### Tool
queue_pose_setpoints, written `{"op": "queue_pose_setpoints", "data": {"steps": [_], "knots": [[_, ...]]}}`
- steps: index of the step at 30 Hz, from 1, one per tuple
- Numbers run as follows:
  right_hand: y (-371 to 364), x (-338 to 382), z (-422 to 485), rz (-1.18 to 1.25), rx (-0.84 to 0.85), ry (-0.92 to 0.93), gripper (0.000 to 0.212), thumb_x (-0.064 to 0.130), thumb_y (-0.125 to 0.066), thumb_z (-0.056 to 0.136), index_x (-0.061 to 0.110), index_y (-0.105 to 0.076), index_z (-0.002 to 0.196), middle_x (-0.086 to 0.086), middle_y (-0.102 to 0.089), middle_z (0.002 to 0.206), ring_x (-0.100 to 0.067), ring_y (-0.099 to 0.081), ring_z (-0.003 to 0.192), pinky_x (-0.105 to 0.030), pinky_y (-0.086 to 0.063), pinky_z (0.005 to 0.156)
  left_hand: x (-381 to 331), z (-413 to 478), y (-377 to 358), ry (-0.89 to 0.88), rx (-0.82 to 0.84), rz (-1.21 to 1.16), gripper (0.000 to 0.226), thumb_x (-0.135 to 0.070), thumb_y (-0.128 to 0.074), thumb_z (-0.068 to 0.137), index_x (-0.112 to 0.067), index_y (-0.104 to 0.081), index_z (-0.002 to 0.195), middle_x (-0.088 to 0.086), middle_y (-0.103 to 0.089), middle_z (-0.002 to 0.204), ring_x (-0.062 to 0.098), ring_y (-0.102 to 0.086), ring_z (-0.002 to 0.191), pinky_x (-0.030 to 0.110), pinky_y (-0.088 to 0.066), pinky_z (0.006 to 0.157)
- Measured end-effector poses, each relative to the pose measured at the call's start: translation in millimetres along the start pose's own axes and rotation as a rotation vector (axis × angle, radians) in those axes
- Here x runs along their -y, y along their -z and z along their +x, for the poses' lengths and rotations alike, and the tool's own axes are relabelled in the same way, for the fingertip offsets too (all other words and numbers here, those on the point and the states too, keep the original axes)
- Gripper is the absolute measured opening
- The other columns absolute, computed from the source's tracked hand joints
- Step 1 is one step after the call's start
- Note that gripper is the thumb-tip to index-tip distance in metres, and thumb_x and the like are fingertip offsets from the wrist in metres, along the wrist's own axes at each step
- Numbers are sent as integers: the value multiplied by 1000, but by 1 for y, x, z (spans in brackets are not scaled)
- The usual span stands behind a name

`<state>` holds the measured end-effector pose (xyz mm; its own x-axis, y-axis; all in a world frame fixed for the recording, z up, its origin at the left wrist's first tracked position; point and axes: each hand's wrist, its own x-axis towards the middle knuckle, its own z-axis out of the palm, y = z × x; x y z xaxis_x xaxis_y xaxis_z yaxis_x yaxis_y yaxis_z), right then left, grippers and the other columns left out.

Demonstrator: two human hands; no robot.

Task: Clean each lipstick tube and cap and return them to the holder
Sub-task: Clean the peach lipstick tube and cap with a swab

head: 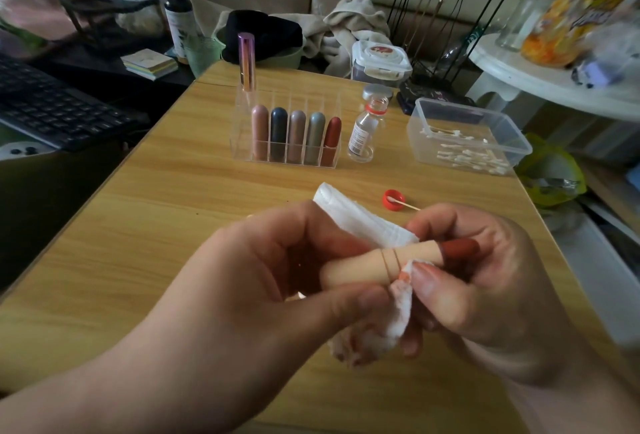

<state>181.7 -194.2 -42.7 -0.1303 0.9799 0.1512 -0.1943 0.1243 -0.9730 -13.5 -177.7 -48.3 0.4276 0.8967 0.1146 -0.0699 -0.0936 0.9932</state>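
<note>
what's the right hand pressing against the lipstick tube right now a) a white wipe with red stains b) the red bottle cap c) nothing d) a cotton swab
a: the right hand pinches a white wipe, stained red, against the lipstick tube that the left hand holds.

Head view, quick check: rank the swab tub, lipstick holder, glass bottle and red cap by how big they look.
Largest: swab tub and lipstick holder, nearly alike. The tub looks slightly wider, so I won't rank them firmly.
Then: glass bottle.
Smallest: red cap, despite being nearest the camera.
</note>
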Motion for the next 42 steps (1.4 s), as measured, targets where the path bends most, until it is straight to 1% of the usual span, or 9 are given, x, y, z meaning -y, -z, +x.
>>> {"op": "queue_pose_setpoints", "data": {"steps": [5,12,19,24,27,29,32,34,42], "knots": [[-3,0,-3,-8,4,-29,12,5,-71,65,12,-70,74,-3,-64,51,-14,-58,36,-32,-52,39,-4,10,7,261,234,-270,29,-31,-73,89,-3,-71,92,24,-71,79,38,-65,65,36,-56,57],[0,4,-3,-65,-29,-32,15,6,-74,63,4,-67,77,-9,-66,54,-21,-59,36,-34,-52,38,0,0,7,-181,-53,238,25,-34,-81,70,-27,-74,93,6,-76,91,29,-74,83,46,-60,75],[0,3,-5,-60,-31,-38,13,5,-74,61,8,-69,72,-12,-65,53,-24,-58,33,-32,-51,37,-5,7,14,217,158,-84,28,-37,-78,77,-13,-76,93,17,-73,78,35,-68,58,42,-57,58],[-1,2,-4,-85,-61,-12,12,7,-76,59,12,-72,69,-12,-63,52,-21,-55,31,-33,-50,36,-1,1,6,-77,-51,61,29,-26,-86,63,-25,-79,91,5,-77,84,25,-74,67,36,-62,65],[0,2,-3,-49,-54,-13,11,7,-74,60,14,-73,69,-8,-63,51,-13,-53,32,-33,-50,36,2,-1,6,-337,-125,401,27,-29,-81,73,-30,-76,100,-3,-75,90,24,-72,78,35,-58,69],[1,2,-3,-52,-53,-19,10,8,-74,60,14,-74,69,-9,-63,51,-13,-53,32,-33,-50,36,-2,-1,9,-193,-89,335,30,-38,-79,74,-31,-75,102,-2,-76,90,21,-74,77,30,-59,68],[2,0,-3,-65,-68,-31,11,9,-75,58,13,-73,68,-9,-61,50,-14,-51,30,-34,-49,36,-8,4,10,205,148,-127,35,-43,-73,77,-19,-76,102,16,-74,80,33,-71,63,35,-57,60],[3,-2,-3,-75,-53,-29,11,8,-75,60,13,-73,69,-8,-61,50,-14,-52,30,-34,-50,37,-5,5,11,270,155,-183,34,-41,-72,76,-14,-77,98,19,-71,74,36,-68,57,35,-56,56],[3,-2,-1,-84,-70,-34,13,10,-76,58,16,-74,69,-9,-61,51,-13,-52,31,-34,-50,35,-5,-5,8,-211,-156,379,36,-37,-82,66,-41,-76,101,-11,-77,88,13,-75,72,35,-63,68]]}}
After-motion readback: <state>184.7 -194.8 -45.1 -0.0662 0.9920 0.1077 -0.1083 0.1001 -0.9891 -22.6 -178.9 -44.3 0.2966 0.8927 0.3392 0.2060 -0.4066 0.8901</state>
